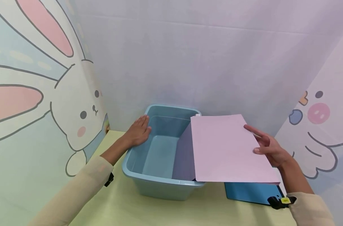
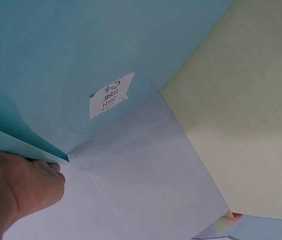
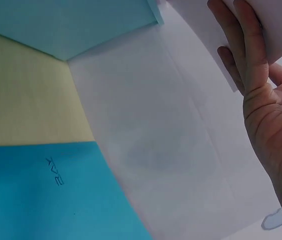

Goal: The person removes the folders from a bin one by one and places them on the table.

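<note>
Pink board, thin, flat and matte with straight sides and rounded corners, lies at a slant above the tabletop, its left edge over the right side of a tub. The right grip pinches the board's right side, thumb on the upper face and fingers reaching beneath, closed only by the thickness of the stock. The left grip rests on the tub's left rim, fingers nearly straight and together. Tub: smooth light-blue plastic, rectangular with rounded corners and a turned-out rim, standing near the tabletop's back edge; a white label with handwriting sticks to its outer wall. Inside, a mauve panel slopes down along the right; whether it joins the board, cannot tell. Right of the tub, a flat blue piece lies along the tabletop's back edge, partly hidden under the board. Tabletop surface is pale yellow; behind it hangs a creased, pale lilac-grey cloth.
</note>
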Motion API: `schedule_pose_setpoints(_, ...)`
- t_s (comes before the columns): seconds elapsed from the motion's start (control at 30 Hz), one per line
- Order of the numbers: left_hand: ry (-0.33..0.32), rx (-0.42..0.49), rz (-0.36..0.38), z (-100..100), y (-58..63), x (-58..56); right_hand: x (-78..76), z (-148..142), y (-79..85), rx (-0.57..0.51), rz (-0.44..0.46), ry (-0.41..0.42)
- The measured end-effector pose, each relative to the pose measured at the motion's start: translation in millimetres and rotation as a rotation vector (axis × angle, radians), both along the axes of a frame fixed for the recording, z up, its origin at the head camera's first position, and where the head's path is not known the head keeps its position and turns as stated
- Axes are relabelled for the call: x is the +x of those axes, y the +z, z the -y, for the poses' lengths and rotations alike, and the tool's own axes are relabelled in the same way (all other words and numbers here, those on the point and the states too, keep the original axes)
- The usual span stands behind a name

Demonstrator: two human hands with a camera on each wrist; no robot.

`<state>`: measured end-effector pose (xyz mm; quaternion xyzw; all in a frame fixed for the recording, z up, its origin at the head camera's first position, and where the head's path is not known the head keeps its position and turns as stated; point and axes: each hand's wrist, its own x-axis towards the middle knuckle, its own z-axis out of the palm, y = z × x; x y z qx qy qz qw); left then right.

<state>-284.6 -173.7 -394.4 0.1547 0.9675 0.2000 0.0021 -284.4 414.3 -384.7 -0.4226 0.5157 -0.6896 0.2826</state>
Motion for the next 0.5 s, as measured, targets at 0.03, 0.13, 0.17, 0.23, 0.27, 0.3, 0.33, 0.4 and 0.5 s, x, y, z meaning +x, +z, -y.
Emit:
schedule_pose_setpoints(0.03,0.0,0.0,-0.003,0,-0.2,-0.1,0.2,-3,-1.5,-0.002,0.003,0.001)
schedule_pose_setpoints(0.13,-0.001,0.004,-0.002,-1,0.0,0.9,1.7,-10,-4.7,-0.006,0.014,0.004)
schedule_pose_setpoints(0.17,-0.001,0.005,-0.002,-1,-0.1,0.8,2.3,-12,-5.5,-0.015,0.032,0.014)
schedule_pose_setpoints(0.23,0.0,0.006,-0.003,-1,-0.7,0.4,3.4,-17,-7.0,-0.033,0.058,0.039)
schedule_pose_setpoints(0.27,0.0,0.008,-0.003,-1,-0.8,0.5,3.8,-19,-7.6,-0.046,0.073,0.055)
schedule_pose_setpoints(0.3,0.0,0.008,-0.005,-2,-1.1,0.3,4.3,-21,-7.9,-0.06,0.095,0.073)
schedule_pose_setpoints(0.33,0.001,0.007,-0.007,-2,-1.4,0.1,4.6,-23,-8.6,-0.074,0.114,0.09)
schedule_pose_setpoints(0.4,0.003,0.007,-0.009,-2,-1.6,0.1,5.1,-28,-10.1,-0.092,0.132,0.111)
schedule_pose_setpoints(0.5,0.005,0.002,-0.006,-4,-1.5,0.6,6.8,-36,-11.8,-0.113,0.169,0.126)
